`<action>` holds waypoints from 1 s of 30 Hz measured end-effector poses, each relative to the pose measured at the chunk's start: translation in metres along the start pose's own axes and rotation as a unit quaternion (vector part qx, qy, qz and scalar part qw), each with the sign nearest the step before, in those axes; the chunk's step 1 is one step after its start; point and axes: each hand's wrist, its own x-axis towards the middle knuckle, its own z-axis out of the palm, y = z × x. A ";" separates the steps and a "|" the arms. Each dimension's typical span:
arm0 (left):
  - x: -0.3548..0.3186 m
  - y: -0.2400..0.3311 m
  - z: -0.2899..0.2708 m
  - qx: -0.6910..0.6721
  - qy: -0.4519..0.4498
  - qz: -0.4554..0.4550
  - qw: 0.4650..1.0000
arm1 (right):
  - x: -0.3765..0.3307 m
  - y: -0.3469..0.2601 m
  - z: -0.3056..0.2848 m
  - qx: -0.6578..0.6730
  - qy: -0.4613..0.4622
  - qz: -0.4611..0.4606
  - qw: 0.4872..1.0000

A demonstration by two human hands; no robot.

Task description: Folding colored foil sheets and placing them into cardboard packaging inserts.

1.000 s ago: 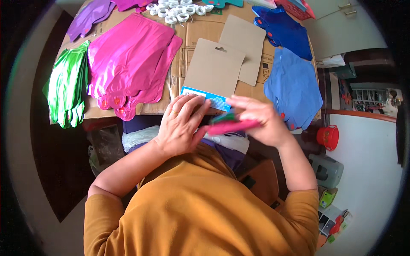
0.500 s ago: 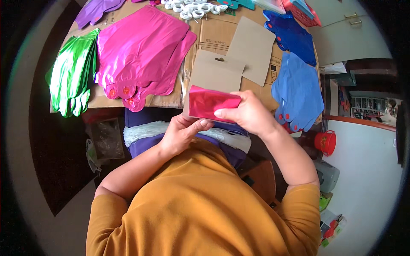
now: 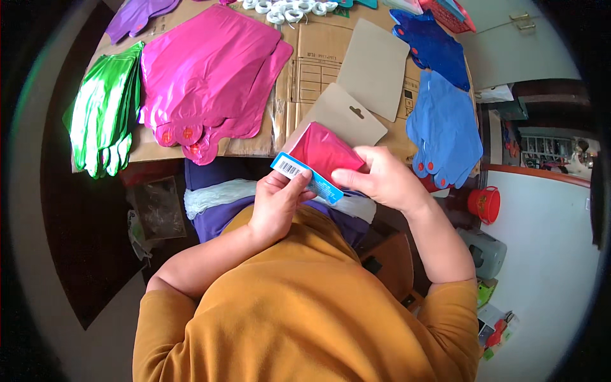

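Observation:
Close in front of my body, a grey-brown cardboard hang card [image 3: 349, 114] with a slotted hole is tilted between my hands. A folded packet of shiny pink foil [image 3: 324, 151] lies against it. At the card's near end a blue printed flap [image 3: 309, 178] with a barcode is turned up over the foil's edge. My left hand [image 3: 280, 198] is closed on this flap, its thumb pressing on top. My right hand [image 3: 386, 180] grips the right side of the foil and card, thumb on the foil, its other fingers mostly hidden behind.
On the cardboard-covered table lie stacks of flat foil shapes: green [image 3: 105, 111], large pink [image 3: 207, 73], light blue [image 3: 442, 127] and dark blue [image 3: 433, 51]. Another plain card [image 3: 372, 67] lies ahead. White ribbon rolls [image 3: 293, 11] sit at the far edge; pale strands [image 3: 219, 196] cross my lap.
The card has turned clockwise, its holed end swinging right. Its blue barcode flap now shows, folded up over the foil under my left thumb. My right hand has shifted slightly nearer.

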 end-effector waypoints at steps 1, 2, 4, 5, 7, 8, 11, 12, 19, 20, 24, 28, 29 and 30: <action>0.000 -0.001 0.000 0.019 0.009 0.007 1.000 | -0.001 0.001 0.000 -0.055 0.075 -0.033 0.995; 0.000 -0.001 0.001 0.027 0.009 0.013 1.000 | -0.002 -0.001 0.000 -0.109 0.148 -0.065 0.981; 0.001 -0.002 0.001 0.044 0.009 0.023 0.999 | 0.000 -0.005 0.002 -0.234 0.251 -0.169 0.924; 0.001 -0.003 0.001 0.026 0.007 0.012 1.000 | 0.004 -0.001 0.002 -0.245 0.233 -0.178 0.924; 0.001 -0.003 0.002 -0.008 -0.001 -0.012 1.000 | 0.011 0.005 0.002 -0.268 0.200 -0.195 0.922; 0.000 -0.002 0.004 -0.017 -0.011 -0.017 1.000 | 0.011 0.004 0.003 -0.246 0.193 -0.188 0.931; -0.006 0.001 0.008 -0.025 -0.020 -0.027 0.999 | 0.012 0.008 0.005 -0.224 0.178 -0.192 0.939; -0.004 0.000 0.006 -0.016 -0.015 -0.028 0.999 | 0.011 0.008 0.004 -0.255 0.177 -0.195 0.930; 0.001 -0.003 0.005 0.084 -0.026 0.065 0.994 | 0.025 -0.032 -0.035 -0.255 0.046 -0.224 0.940; 0.002 -0.004 0.005 0.086 -0.029 0.065 0.994 | 0.034 -0.039 -0.042 -0.241 -0.023 -0.232 0.942; 0.005 -0.003 0.003 0.105 -0.038 0.073 0.991 | 0.066 -0.059 -0.050 -0.275 -0.217 -0.194 0.916; 0.005 -0.003 -0.004 0.142 -0.051 0.054 0.987 | 0.091 -0.074 -0.049 -0.310 -0.337 -0.037 0.888; 0.004 -0.003 -0.004 0.132 -0.046 0.052 0.989 | 0.095 -0.078 -0.047 -0.320 -0.356 0.019 0.878; 0.003 -0.003 -0.001 0.122 -0.045 0.048 0.990 | 0.096 -0.080 -0.045 -0.342 -0.349 -0.004 0.873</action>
